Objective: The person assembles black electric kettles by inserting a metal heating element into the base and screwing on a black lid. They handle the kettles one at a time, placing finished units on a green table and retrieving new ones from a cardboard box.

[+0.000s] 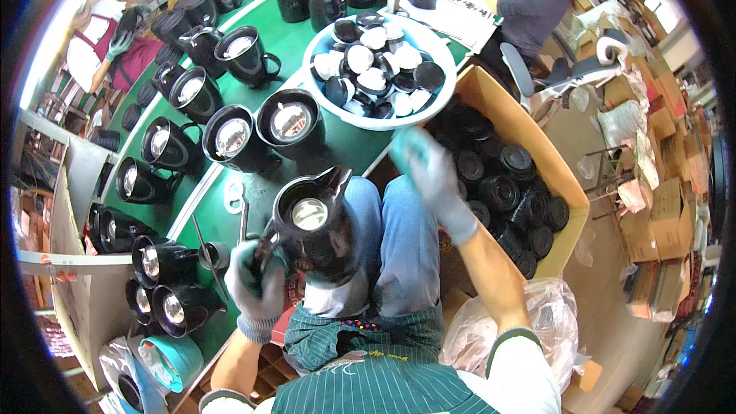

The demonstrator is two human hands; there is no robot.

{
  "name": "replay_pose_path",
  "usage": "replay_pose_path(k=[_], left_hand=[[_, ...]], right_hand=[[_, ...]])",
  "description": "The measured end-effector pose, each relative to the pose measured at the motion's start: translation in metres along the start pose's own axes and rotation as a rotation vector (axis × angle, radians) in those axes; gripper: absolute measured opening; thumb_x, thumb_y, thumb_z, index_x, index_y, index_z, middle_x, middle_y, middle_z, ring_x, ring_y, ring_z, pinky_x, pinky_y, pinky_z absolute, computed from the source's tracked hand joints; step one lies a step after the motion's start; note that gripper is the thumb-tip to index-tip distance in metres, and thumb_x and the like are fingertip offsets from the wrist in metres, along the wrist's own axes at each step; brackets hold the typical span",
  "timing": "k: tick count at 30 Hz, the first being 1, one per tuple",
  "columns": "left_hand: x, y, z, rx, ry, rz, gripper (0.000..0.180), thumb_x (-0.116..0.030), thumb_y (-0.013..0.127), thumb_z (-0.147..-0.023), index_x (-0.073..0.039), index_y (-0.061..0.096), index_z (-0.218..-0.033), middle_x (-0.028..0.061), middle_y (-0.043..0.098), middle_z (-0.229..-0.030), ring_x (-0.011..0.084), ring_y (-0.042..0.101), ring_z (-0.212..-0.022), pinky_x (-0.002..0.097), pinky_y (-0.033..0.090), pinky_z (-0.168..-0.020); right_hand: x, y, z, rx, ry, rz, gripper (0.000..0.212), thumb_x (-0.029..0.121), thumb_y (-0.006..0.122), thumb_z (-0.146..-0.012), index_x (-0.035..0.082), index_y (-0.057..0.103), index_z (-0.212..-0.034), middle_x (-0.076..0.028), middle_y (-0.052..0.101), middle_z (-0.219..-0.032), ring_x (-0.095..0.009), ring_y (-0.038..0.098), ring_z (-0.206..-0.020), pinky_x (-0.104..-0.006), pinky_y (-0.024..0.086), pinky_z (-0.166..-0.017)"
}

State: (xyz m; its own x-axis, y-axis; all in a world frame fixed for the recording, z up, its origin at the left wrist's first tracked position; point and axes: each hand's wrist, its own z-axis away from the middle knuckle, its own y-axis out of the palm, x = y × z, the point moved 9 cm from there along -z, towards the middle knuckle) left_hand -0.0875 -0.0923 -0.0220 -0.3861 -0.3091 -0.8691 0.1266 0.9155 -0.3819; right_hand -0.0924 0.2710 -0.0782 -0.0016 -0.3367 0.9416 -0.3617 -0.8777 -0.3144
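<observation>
My gloved left hand (257, 284) grips the handle of a black jug (313, 224) with a shiny silver inside, held upright on my lap. My gloved right hand (433, 172) is raised and blurred above the near left corner of a cardboard box (529, 134) filled with several black round parts (502, 188). I cannot tell whether that hand holds anything. A white basin (379, 119) heaped with black and white lids stands on the green table just beyond the jug.
Several more black jugs (230, 138) stand in rows on the green table (307, 50) to the left and at the back. A seated person (529, 8) works at the far end. A clear plastic bag (552, 322) lies by my right elbow. Stacked cartons (667, 215) stand at right.
</observation>
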Motion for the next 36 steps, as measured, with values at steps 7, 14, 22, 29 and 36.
replay_pose_path(k=[7,14,22,29,36], left_hand=[[0.022,0.012,-0.015,0.131,-0.021,0.009,0.039,-0.009,0.079,-0.08,0.002,0.062,-0.114,0.0113,0.066,-0.093,0.019,0.064,-0.081,0.031,0.052,-0.08],[-0.005,0.034,-0.023,0.284,0.119,-0.094,0.07,-0.027,0.103,-0.056,0.001,0.064,-0.107,0.012,0.07,-0.092,0.0215,0.068,-0.078,0.0337,0.055,-0.07],[-0.034,0.047,-0.008,0.285,0.474,-0.061,0.06,-0.028,0.101,-0.062,0.0,0.063,-0.099,0.009,0.068,-0.077,0.0199,0.065,-0.061,0.0323,0.051,-0.053],[-0.064,0.083,0.01,0.506,0.459,-0.085,0.032,-0.023,0.089,-0.065,-0.013,0.071,-0.09,0.0045,0.069,-0.077,0.026,0.066,-0.067,0.0371,0.048,-0.065],[-0.084,0.107,0.033,0.584,0.609,-0.104,0.034,-0.024,0.09,-0.066,-0.011,0.069,-0.089,0.0051,0.068,-0.076,0.0262,0.068,-0.068,0.0368,0.049,-0.065]], right_hand=[[-0.089,-0.045,-0.206,0.139,0.259,1.477,0.113,0.063,0.077,-0.077,0.014,0.024,-0.164,-0.018,0.025,-0.167,-0.035,0.018,-0.157,-0.0616,0.016,-0.123],[-0.086,-0.066,-0.211,0.287,0.295,1.576,0.075,0.043,0.083,-0.077,0.022,0.054,-0.143,-0.012,0.061,-0.143,-0.028,0.059,-0.132,-0.0441,0.05,-0.107],[0.109,-0.006,-0.01,0.476,-0.057,0.036,0.081,0.04,0.089,-0.076,0.004,0.057,-0.142,-0.019,0.067,-0.125,-0.026,0.066,-0.115,-0.0378,0.052,-0.102],[0.141,0.005,0.095,0.606,-0.372,0.554,0.091,0.029,0.092,-0.067,0.008,0.051,-0.146,-0.02,0.06,-0.137,-0.039,0.063,-0.122,-0.046,0.054,-0.101],[0.094,-0.02,0.131,0.541,0.085,0.549,0.072,0.039,0.082,-0.083,0.005,0.054,-0.139,-0.018,0.062,-0.133,-0.03,0.067,-0.119,-0.0397,0.057,-0.094]])
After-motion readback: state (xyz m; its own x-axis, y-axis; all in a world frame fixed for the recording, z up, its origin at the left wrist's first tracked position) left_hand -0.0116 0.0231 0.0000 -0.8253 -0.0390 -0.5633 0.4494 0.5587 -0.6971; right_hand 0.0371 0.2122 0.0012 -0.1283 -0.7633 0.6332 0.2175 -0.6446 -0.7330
